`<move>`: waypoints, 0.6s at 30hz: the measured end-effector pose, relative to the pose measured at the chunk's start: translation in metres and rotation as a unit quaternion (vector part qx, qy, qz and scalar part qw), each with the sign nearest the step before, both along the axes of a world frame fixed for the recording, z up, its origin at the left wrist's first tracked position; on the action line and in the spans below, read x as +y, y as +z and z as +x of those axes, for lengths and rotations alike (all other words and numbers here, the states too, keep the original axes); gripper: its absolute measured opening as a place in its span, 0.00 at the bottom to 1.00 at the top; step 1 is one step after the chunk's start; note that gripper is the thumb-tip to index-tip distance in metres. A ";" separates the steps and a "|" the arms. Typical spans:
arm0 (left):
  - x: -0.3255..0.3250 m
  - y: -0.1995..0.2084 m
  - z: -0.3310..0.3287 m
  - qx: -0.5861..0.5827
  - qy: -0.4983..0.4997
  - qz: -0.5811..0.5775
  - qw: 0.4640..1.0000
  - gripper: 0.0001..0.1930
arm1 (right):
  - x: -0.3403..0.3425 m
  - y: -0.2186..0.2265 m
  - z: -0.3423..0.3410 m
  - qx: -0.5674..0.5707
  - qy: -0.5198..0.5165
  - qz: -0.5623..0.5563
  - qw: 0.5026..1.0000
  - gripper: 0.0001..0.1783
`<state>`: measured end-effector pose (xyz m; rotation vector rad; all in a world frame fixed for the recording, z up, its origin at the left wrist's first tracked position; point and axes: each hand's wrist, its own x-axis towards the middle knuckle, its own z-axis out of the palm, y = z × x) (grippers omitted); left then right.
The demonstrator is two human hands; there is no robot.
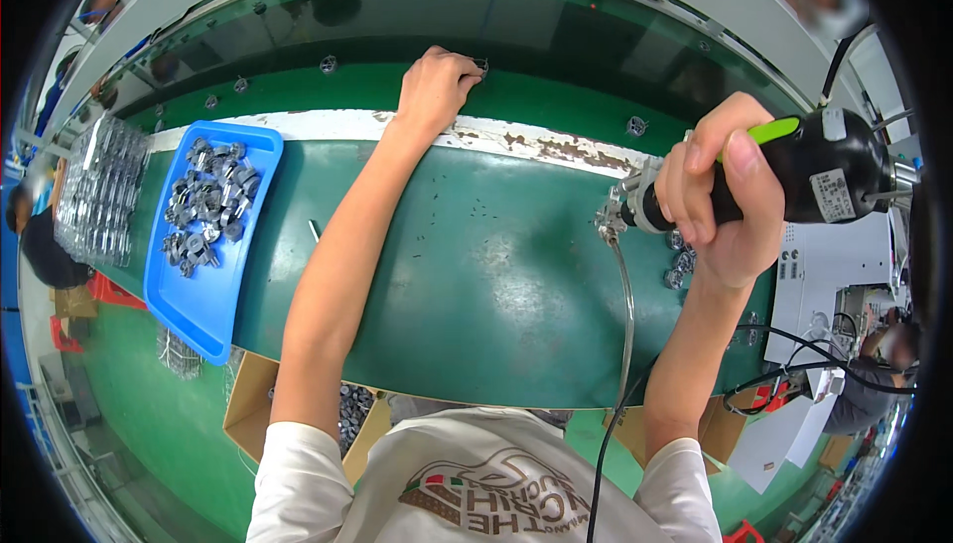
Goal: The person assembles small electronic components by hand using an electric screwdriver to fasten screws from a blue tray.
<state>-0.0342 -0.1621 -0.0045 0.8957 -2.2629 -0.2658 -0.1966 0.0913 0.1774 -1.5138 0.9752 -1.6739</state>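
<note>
My left hand point(433, 91) reaches over the white ledge to the green conveyor belt, its fingers closed on a small round clear-and-grey part point(482, 67), partly hidden by the fingertips. Wrapped in my right hand point(730, 191) is a black electric screwdriver point(829, 161) with a bright green lever. The tool is held sideways above the bench, its metal tip point(610, 217) pointing left. A clear tube point(627, 315) hangs from that tip. Below the tool, several small round parts point(679, 263) sit on the green work surface point(476, 315), and tiny dark screws lie scattered mid-bench.
At left, a blue tray point(238, 295) holds many small grey parts beside stacked clear plastic trays point(99, 196). More round parts point(329, 65) stand along the belt. Cardboard boxes point(248, 404) sit under the bench edge. A black cable point(602, 454) hangs near my right arm; other people are around.
</note>
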 end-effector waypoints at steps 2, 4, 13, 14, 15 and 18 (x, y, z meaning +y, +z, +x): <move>0.008 0.006 0.000 -0.005 -0.009 -0.010 1.000 0.07 | -0.004 -0.002 0.004 -0.021 -0.028 -0.011 0.999 0.14; 0.025 0.018 0.002 0.012 -0.057 -0.059 0.997 0.07 | -0.006 -0.002 -0.001 -0.048 -0.029 -0.028 0.998 0.14; 0.145 0.014 0.029 0.009 -0.236 -0.054 0.970 0.11 | -0.006 -0.003 -0.003 -0.016 -0.020 -0.024 0.999 0.15; 0.149 0.014 0.029 0.007 -0.244 -0.051 0.968 0.11 | -0.006 -0.003 -0.001 -0.024 -0.016 -0.024 0.999 0.14; 0.151 0.013 0.029 0.014 -0.247 -0.054 0.967 0.12 | -0.006 -0.003 0.002 -0.024 -0.015 -0.020 0.999 0.14; 0.156 0.010 0.028 0.002 -0.263 -0.052 0.963 0.13 | -0.008 -0.003 0.006 -0.014 -0.019 -0.017 1.000 0.14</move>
